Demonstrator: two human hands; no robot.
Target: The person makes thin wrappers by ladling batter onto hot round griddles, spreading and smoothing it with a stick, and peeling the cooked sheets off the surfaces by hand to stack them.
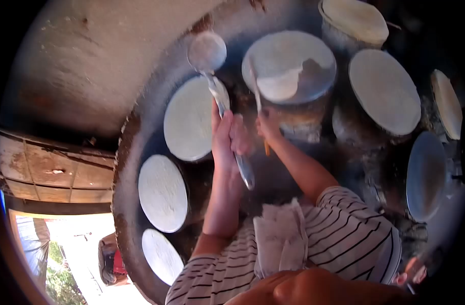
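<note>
My left hand [231, 134] is closed around the metal handle of a ladle [207, 52], its round bowl up at the rim of the hearth. My right hand [267, 125] grips a thin, flat stick-like spatula [256, 86]; a bit of orange handle shows below the fist. The spatula's upper end lies over the large round griddle [314, 84] in front of me. Pale batter [278, 87] covers part of that griddle, with an uneven edge on its right side. Just left of my left hand is a griddle covered by a white round flatbread [189, 119].
More white rounds lie on griddles along the left, including one flatbread [163, 193]. To the right are another covered griddle [385, 91], a round at the far edge [447, 104] and a bare dark griddle [425, 176]. A curved clay rim [126, 168] borders the hearth.
</note>
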